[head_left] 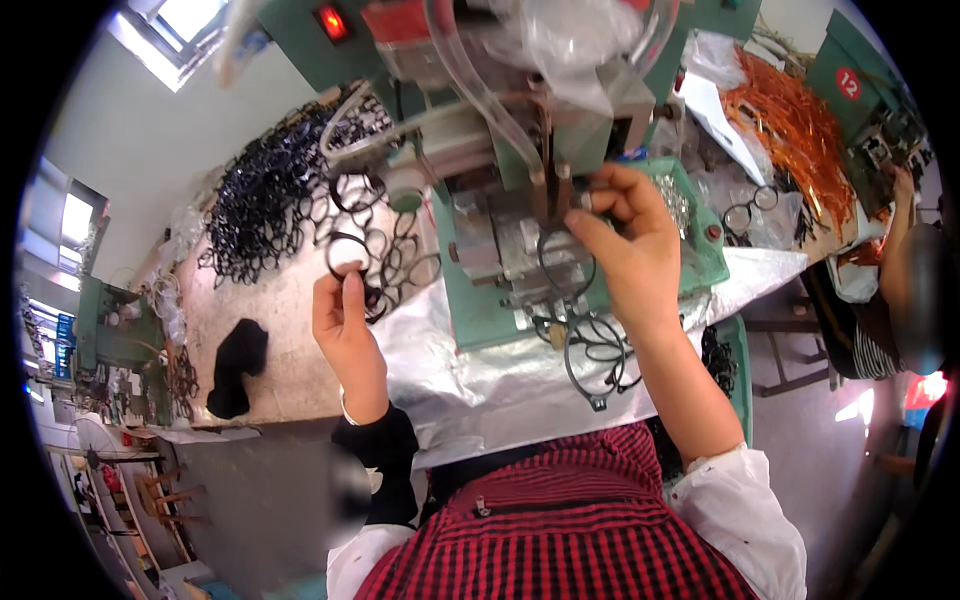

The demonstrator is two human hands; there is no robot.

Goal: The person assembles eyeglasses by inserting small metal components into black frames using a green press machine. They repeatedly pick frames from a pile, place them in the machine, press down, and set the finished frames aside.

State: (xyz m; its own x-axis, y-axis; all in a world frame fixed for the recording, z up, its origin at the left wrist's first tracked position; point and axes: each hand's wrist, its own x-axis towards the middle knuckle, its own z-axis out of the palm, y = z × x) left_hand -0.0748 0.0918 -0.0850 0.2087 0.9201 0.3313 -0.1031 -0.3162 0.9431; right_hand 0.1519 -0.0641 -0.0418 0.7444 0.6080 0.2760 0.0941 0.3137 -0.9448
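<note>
My left hand (350, 330) is closed, thumb and fingers pinching a black round-rimmed eyeglass frame (334, 240) above the table, left of a green bench machine (627, 122). My right hand (643, 245) is raised to the machine's working point, thumb and forefinger drawn together beside its narrow metal tips (564, 180). What lies between those fingers is hidden. Just under the right thumb, a dark round rim (594, 275) sits at the metal fixture (508, 240). More black eyeglass frames (600, 362) lie heaped in front of the fixture, over the silvery sheet (480, 385).
A large pile of black frames (260, 205) covers the table's far left. A black cloth piece (238, 365) lies nearer. On the right are a green tray of small metal parts (675, 205), a pair of glasses (750, 208) and orange strips (790, 115). A co-worker's arm (897, 240) shows far right.
</note>
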